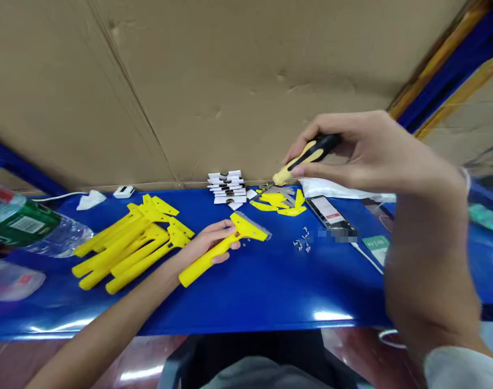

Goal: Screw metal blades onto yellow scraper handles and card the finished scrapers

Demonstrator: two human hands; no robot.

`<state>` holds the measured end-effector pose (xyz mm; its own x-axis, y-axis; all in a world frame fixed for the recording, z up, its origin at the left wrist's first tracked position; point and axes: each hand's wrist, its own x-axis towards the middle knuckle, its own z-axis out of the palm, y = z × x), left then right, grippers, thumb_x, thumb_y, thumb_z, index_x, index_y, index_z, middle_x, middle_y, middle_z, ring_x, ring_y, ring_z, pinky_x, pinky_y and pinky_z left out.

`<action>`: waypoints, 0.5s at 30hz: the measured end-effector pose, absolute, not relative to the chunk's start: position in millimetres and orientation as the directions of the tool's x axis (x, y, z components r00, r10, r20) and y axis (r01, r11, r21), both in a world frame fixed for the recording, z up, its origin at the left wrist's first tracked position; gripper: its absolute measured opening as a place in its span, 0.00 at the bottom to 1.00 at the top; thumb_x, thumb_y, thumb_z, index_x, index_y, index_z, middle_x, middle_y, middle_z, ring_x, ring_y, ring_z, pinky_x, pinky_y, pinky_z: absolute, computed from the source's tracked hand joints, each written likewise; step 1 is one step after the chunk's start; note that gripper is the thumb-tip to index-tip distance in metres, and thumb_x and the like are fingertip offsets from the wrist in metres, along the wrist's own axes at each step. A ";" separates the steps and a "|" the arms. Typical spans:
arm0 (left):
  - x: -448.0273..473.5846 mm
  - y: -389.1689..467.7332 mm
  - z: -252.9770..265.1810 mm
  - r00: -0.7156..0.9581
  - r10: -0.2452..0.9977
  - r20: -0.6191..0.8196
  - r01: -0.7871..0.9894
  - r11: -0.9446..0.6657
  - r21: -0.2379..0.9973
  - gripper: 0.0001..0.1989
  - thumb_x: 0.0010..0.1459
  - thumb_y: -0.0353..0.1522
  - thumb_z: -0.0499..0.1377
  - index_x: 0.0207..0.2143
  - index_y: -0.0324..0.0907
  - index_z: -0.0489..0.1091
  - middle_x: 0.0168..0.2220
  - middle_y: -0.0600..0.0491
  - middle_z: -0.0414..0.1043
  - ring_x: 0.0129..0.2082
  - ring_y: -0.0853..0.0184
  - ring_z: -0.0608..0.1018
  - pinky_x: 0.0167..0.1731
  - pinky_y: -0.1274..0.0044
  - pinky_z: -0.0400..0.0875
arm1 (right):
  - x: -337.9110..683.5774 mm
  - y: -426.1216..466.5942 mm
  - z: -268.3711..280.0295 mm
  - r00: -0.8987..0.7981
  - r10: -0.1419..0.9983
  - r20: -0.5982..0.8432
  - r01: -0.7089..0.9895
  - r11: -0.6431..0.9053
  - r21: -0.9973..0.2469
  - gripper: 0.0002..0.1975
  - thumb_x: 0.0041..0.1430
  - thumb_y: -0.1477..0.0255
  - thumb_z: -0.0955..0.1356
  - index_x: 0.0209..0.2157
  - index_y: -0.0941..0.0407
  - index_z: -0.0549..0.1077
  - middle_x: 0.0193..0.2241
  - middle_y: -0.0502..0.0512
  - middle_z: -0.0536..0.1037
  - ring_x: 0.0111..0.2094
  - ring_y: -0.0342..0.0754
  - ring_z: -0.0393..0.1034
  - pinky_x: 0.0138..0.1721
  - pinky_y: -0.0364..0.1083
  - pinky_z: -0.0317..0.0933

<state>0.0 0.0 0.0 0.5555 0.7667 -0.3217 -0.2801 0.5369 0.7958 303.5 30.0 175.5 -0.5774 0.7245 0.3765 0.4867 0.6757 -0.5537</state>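
Just above the blue table, my left hand (pixel 208 241) grips a yellow scraper (pixel 214 256) by its neck, the wide head pointing up and right. A clear strip runs along the head's far edge. Raised at the right, my right hand (pixel 352 146) is closed around a screwdriver (pixel 299 161) with a black and pale yellow handle. Its shaft slants down to the left, its tip above the scraper head and apart from it. Small silver screws (pixel 302 241) lie loose right of the scraper. Several yellow scraper handles (pixel 128 243) are piled on the left.
Behind are stacked white packets (pixel 227 186) and a heap of yellow plates with metal blades (pixel 279 200). A phone (pixel 330 212) on a white cable lies at the right, near a green and white card (pixel 377 248). A bottle (pixel 31 224) lies far left. Cardboard (pixel 230 92) backs the table (pixel 271 302).
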 end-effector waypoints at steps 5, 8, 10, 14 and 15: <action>0.8 -4.4 -0.6 0.561 0.769 -0.306 -0.305 0.536 0.787 0.16 0.64 0.32 0.69 0.48 0.38 0.67 0.35 0.49 0.74 0.23 0.71 0.76 0.09 0.85 0.60 | 289.1 29.9 168.8 -0.631 0.688 0.358 0.447 0.700 -0.557 0.15 0.62 0.56 0.77 0.45 0.49 0.80 0.44 0.54 0.86 0.46 0.58 0.82 0.46 0.58 0.75; -0.4 -5.2 0.4 0.562 0.765 -0.314 -0.301 0.543 0.784 0.15 0.64 0.32 0.68 0.47 0.38 0.67 0.36 0.47 0.75 0.25 0.70 0.77 0.09 0.85 0.60 | 281.0 30.9 165.3 -0.665 0.673 0.323 0.439 0.702 -0.561 0.17 0.63 0.54 0.76 0.45 0.51 0.80 0.44 0.56 0.86 0.44 0.57 0.82 0.42 0.56 0.75; -1.3 -5.1 0.4 0.561 0.769 -0.306 -0.305 0.535 0.788 0.14 0.65 0.32 0.68 0.47 0.38 0.67 0.36 0.47 0.75 0.25 0.71 0.76 0.09 0.85 0.60 | 276.8 32.2 163.1 -0.679 0.670 0.300 0.440 0.699 -0.564 0.18 0.63 0.54 0.75 0.46 0.51 0.80 0.45 0.57 0.86 0.43 0.57 0.82 0.41 0.55 0.74; -1.8 -4.5 -1.1 0.563 0.773 -0.293 -0.317 0.530 0.787 0.13 0.64 0.32 0.68 0.45 0.39 0.67 0.37 0.47 0.76 0.23 0.71 0.75 0.09 0.85 0.60 | 271.7 35.5 159.7 -0.719 0.632 0.289 0.425 0.729 -0.536 0.16 0.65 0.56 0.75 0.47 0.52 0.80 0.45 0.57 0.86 0.43 0.55 0.81 0.41 0.54 0.74; -1.6 -4.5 -1.5 0.565 0.772 -0.293 -0.320 0.531 0.784 0.13 0.64 0.32 0.68 0.44 0.39 0.67 0.37 0.47 0.76 0.22 0.72 0.75 0.09 0.85 0.59 | 270.9 36.1 159.1 -0.726 0.622 0.292 0.422 0.739 -0.525 0.15 0.65 0.57 0.74 0.47 0.52 0.80 0.45 0.57 0.86 0.43 0.55 0.81 0.41 0.54 0.74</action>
